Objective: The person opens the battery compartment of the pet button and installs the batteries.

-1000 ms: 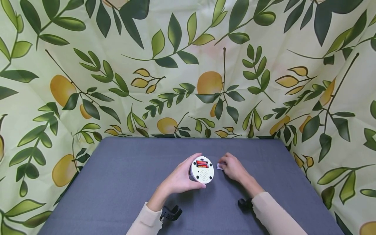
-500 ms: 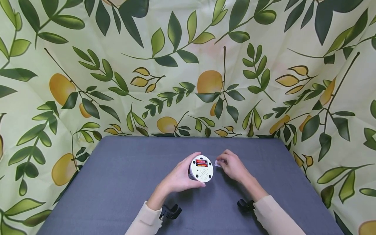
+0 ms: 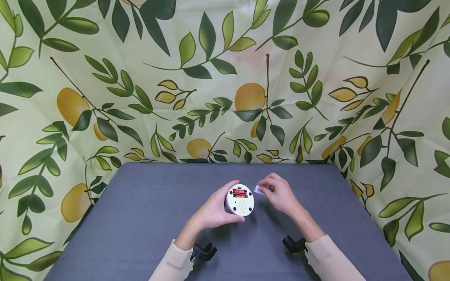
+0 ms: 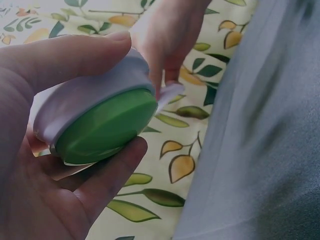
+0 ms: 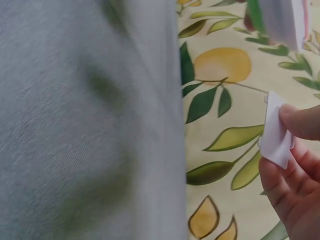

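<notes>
My left hand (image 3: 212, 211) grips a round white push-button device (image 3: 243, 208) by its rim, thumb on one side and fingers on the other. Its underside faces me, with small dark feet, a patch of speaker holes and an uncovered compartment holding two red batteries (image 3: 240, 193). On the opposite face, the left wrist view shows a domed green button (image 4: 107, 127). Just right of the device, my right hand (image 3: 280, 196) pinches a small white battery cover (image 5: 276, 134) between thumb and fingers. Little tabs stick out along the cover's edges. Cover and device are apart.
Both hands are above a table with a grey-blue cloth (image 3: 158, 199). A leaf-and-fruit patterned curtain (image 3: 218, 86) hangs behind it and along the sides. Black wrist mounts (image 3: 204, 252) sit below each forearm.
My right hand has lifted the battery cover and shifted slightly left, closer to the device, turning the cover a little. The left hand keeps its grip almost unmoved.
</notes>
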`<state>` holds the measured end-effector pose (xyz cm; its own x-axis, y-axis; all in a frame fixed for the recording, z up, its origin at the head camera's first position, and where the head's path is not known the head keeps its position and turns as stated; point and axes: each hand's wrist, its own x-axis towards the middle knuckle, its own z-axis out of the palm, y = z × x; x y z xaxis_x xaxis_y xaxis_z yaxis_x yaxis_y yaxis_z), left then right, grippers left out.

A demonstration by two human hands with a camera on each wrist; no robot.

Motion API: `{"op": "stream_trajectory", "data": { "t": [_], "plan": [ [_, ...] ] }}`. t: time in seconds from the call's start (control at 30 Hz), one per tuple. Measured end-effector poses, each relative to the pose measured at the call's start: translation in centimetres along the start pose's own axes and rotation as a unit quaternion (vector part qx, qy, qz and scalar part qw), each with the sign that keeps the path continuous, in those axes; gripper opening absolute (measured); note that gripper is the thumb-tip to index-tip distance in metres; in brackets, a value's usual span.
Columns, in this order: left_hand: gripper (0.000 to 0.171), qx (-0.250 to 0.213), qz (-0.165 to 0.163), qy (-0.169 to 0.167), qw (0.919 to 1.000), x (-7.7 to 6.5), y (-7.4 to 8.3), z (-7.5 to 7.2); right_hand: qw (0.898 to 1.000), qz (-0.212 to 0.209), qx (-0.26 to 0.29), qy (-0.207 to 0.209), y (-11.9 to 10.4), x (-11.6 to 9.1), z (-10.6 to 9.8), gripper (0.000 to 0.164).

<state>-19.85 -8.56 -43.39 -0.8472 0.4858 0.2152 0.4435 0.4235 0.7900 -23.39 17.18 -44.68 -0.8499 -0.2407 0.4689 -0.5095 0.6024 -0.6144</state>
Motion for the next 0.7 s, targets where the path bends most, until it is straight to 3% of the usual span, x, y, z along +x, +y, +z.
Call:
{"op": "stream_trajectory", "data": {
  "t": [0.27,0.7],
  "plan": [
    [0.100,0.001,0.000,-0.003,1.0000,0.0,0.1,0.0,0.998,-0.010,0.057,0.036,-1.4,0.4,-0.6,0.013],
    [0.101,0.000,0.005,-0.009,0.9999,0.0,0.0,0.1,0.991,-0.023,0.126,0.044,-4.4,0.7,-0.7,0.013]
  ]
}}
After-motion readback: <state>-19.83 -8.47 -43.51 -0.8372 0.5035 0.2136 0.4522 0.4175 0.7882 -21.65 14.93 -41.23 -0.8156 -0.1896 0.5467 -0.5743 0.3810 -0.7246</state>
